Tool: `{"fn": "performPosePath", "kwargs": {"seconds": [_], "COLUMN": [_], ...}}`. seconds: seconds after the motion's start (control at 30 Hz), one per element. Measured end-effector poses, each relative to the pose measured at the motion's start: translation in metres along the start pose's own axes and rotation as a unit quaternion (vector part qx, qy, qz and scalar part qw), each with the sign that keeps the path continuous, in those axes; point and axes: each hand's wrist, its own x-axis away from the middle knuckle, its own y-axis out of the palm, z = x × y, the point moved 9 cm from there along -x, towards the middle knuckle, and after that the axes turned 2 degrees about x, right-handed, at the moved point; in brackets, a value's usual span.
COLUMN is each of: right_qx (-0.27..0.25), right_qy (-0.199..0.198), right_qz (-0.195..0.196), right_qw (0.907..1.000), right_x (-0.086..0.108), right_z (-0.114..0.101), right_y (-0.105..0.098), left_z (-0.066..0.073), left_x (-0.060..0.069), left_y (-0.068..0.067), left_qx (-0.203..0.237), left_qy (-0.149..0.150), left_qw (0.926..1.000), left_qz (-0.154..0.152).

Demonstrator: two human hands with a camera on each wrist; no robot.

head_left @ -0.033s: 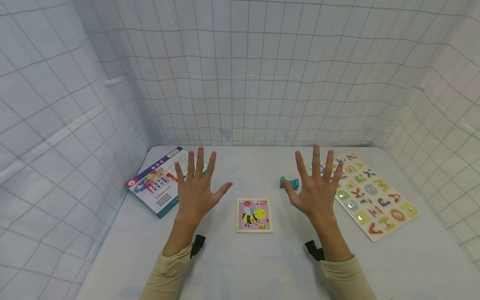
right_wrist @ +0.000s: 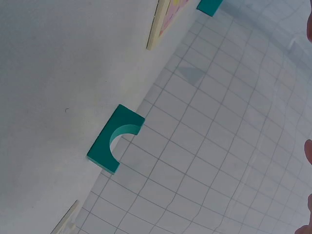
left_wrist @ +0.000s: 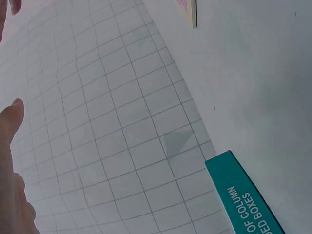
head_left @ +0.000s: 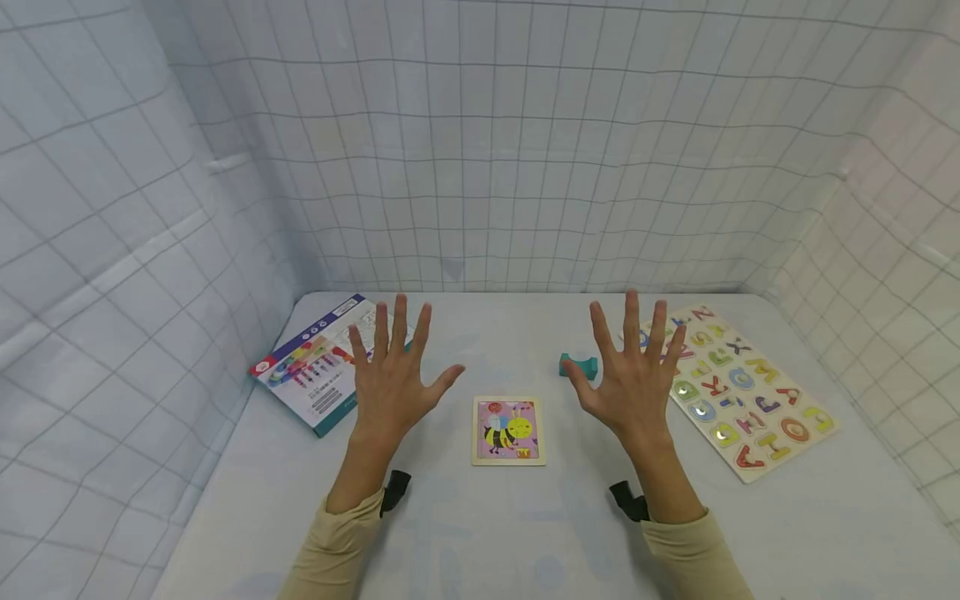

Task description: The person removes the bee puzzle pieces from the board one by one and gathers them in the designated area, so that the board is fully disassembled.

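Observation:
Both hands are held up over the white table with fingers spread, and neither holds anything. In the head view my left hand [head_left: 392,392] covers part of a flat box [head_left: 315,367] with a teal side. My right hand [head_left: 632,387] is nearest a teal block [head_left: 579,367] with a curved notch, its thumb overlapping it in that view. Between the hands lies a small square bee picture puzzle [head_left: 508,431]. The right wrist view shows the notched block [right_wrist: 109,141] apart from the fingers, which appear only at the right edge.
An alphabet puzzle board [head_left: 742,392] with colourful letters lies slanted at the table's right. Grid-patterned white cloth walls [head_left: 540,167] enclose the back and both sides. Dark straps [head_left: 628,502] with protruding pieces are at the wrists, by the beige sleeves.

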Motion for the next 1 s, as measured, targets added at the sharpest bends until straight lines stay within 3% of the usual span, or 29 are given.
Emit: {"fn": "performPosePath", "kwargs": {"seconds": [0.47,0.7,1.0], "right_qx": [0.008,0.008,0.015], "right_qy": [-0.004,-0.002,0.003], "right_qz": [-0.006,-0.024,-0.038], "right_qw": [0.9999,0.9997,0.9992], "right_x": [-0.004,-0.003,0.0], "right_z": [-0.002,-0.002,-0.003], "right_y": [0.001,0.006,0.009], "left_z": [0.006,0.008,0.016], "left_x": [0.0,0.001,0.005], "left_y": [0.006,0.017,0.035], "left_qx": [0.017,0.006,0.026], "left_qy": [0.008,0.0,0.004], "left_qw": [0.9991,0.9968,0.9911], "left_qz": [-0.038,-0.08,-0.13]}}
